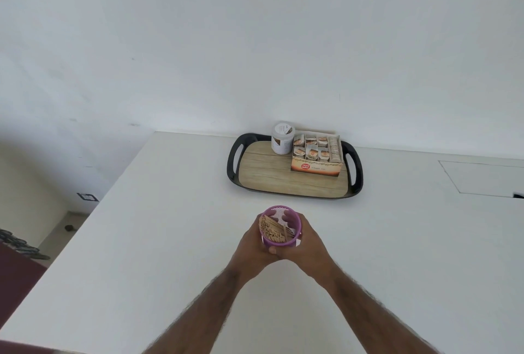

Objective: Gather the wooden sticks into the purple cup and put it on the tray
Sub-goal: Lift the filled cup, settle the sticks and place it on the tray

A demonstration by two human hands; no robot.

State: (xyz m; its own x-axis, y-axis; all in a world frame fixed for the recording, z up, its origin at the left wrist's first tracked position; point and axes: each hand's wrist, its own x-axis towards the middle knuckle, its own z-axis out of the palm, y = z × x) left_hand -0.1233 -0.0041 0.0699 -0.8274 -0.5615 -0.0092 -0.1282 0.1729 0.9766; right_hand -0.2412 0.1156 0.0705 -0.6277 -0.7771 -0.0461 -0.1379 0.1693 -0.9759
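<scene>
A white wall [255, 41] fills the upper half of the view. Below it, a white table [170, 240] is seen running back to meet the wall, its left edge slanting toward the near corner. A rectangular outline [487, 177] is marked in the tabletop at far right.

At the back of the table, close to the wall, a tray [357, 183] is set: black rim with a cut-out handle at each end, wood-grain floor. The rear right part of the tray is taken up by an open carton of sachets [317, 168], packets standing in rows, a red-and-white label on the front face. Just to the left of the carton, a white lidded jar [280, 141] is stood upright; whether jar and carton touch cannot be told. The front and left of the tray floor are bare wood-grain.

Two bare forearms are seen reaching in from the bottom edge, converging at centre. The purple cup [279, 242], perforated mesh wall, is held between both hands over the table, well apart from the tray and on the near side of it. The left hand [251, 243] is wrapped round the cup's left side, the right hand [310, 240] round its right side; fingers of both are curled closed against the wall, with fingertips showing through the mesh at the far side. Whether the cup's base rests on the table cannot be told.

Inside the cup, the wooden sticks [273, 230] are bundled upright, crowded toward the left side, ends level with the rim.
</scene>
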